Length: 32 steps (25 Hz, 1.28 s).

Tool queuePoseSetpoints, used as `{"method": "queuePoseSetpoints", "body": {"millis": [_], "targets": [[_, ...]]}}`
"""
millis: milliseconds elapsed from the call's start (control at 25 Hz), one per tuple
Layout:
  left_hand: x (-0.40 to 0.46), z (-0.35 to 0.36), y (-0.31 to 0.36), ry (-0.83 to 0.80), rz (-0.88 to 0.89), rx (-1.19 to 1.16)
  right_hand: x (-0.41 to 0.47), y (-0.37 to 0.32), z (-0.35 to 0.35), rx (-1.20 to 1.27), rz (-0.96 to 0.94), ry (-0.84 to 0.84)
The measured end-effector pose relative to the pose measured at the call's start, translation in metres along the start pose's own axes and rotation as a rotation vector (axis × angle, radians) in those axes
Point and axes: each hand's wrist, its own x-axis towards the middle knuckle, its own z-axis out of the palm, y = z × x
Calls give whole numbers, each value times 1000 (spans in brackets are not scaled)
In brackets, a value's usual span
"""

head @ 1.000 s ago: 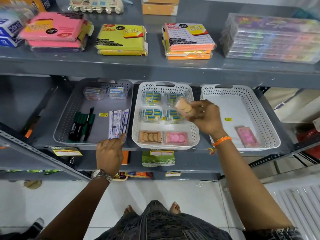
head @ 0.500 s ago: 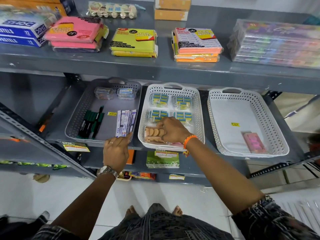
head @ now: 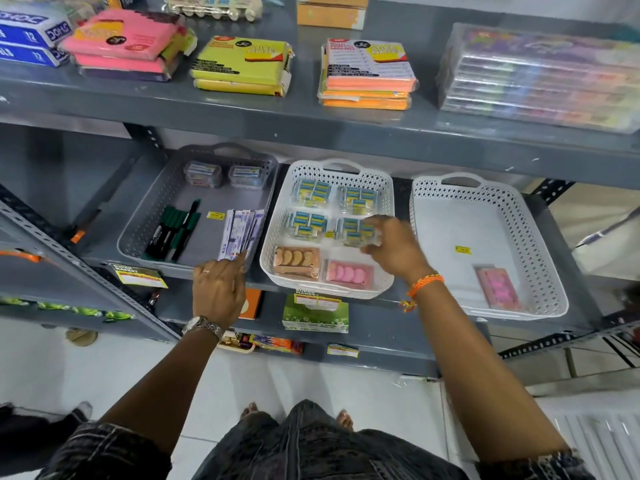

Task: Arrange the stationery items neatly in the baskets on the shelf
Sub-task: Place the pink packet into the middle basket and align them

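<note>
Three baskets stand on the lower shelf. The grey basket (head: 152,209) holds green markers (head: 176,233), two clear boxes and a stack of white packets (head: 240,233). My left hand (head: 218,289) rests on its front rim, fingertips touching those packets. The middle white basket (head: 277,230) holds blue-and-yellow eraser packs (head: 308,223), an orange eraser pack (head: 297,260) and a pink eraser pack (head: 349,273). My right hand (head: 391,247) is closed on the clear eraser pack (head: 356,230) at the basket's right side. The right white basket (head: 540,244) holds one pink pack (head: 498,287).
The upper shelf (head: 242,109) carries sticky-note packs in pink, yellow and orange, blue boxes and a clear stack of pen cases. Price labels hang on the shelf edge. Below lies another shelf with small goods. My feet stand on the white tiled floor.
My right hand set the orange eraser pack down at the middle basket's front left, then moved back and right onto a blue-and-yellow eraser pack. My left hand stayed at the grey basket.
</note>
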Motion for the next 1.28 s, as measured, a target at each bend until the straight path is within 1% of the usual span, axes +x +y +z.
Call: {"method": "queuePoseSetpoints", "body": {"millis": [80, 160, 240, 320, 400, 480, 720, 880, 960, 1040, 1080, 1160, 1200, 1280], "targets": [[0, 2, 1, -11, -23, 8, -5, 36, -25, -40, 123, 139], [0, 4, 0, -17, -36, 20, -11, 79, -49, -162, 288, 206], [0, 5, 1, -14, -34, 41, -18, 121, -65, -297, 454, 196], [0, 5, 1, -6, -26, 57, -27, 153, -69, -357, 580, 141], [0, 7, 2, 2, -22, 67, -36, 172, -67, -337, 639, 98], [0, 7, 2, 0, -31, 70, -41, 182, -63, -305, 658, 112], [1, 7, 2, 11, -29, 73, -43, 167, -72, -232, 677, 143], [0, 8, 2, 14, -37, 81, -37, 144, -84, -150, 619, 167], [0, 8, 2, 16, -42, 69, -29, 123, -86, -77, 498, 193], [0, 7, 3, 20, -44, 60, -21, 99, -82, 41, 305, 179], [1, 7, 4, 20, -45, 59, -17, 85, -79, 114, 200, 142], [2, 4, 7, 14, -52, 48, -11, 55, -68, 195, 19, 9], [2, 3, 8, 9, -58, 41, -7, 41, -60, 183, -47, -66], [2, 0, 9, 5, -65, 37, -1, 17, -38, 64, -162, -167]]}}
